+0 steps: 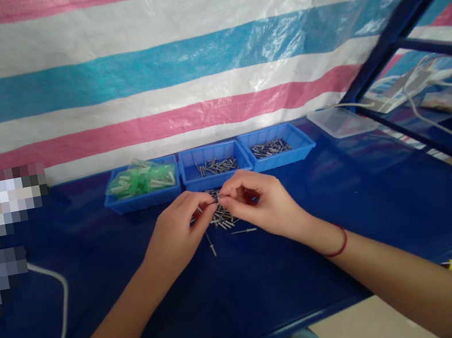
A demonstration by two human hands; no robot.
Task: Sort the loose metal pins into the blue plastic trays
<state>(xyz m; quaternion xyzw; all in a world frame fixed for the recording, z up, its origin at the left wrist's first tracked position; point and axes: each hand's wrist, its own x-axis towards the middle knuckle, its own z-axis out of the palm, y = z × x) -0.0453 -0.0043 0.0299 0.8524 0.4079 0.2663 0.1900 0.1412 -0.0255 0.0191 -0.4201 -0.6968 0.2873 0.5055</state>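
My left hand [179, 227] and my right hand [258, 201] meet fingertip to fingertip over the blue table [347, 211]. Both are closed in a pinch on a small metal pin [217, 198] held between them. Right under the fingers lies a small heap of metal pins [222, 219], and two single pins [212, 247] lie loose beside it. A red cord circles my right wrist [339, 243].
Three blue trays stand in a row behind the hands: the left tray [143, 198] holds green plastic parts, the middle tray [216, 177] and right tray [279, 151] hold metal pins. A clear lid [342, 120] lies further right. A white cable [61, 314] curves at the left. A striped tarp hangs behind.
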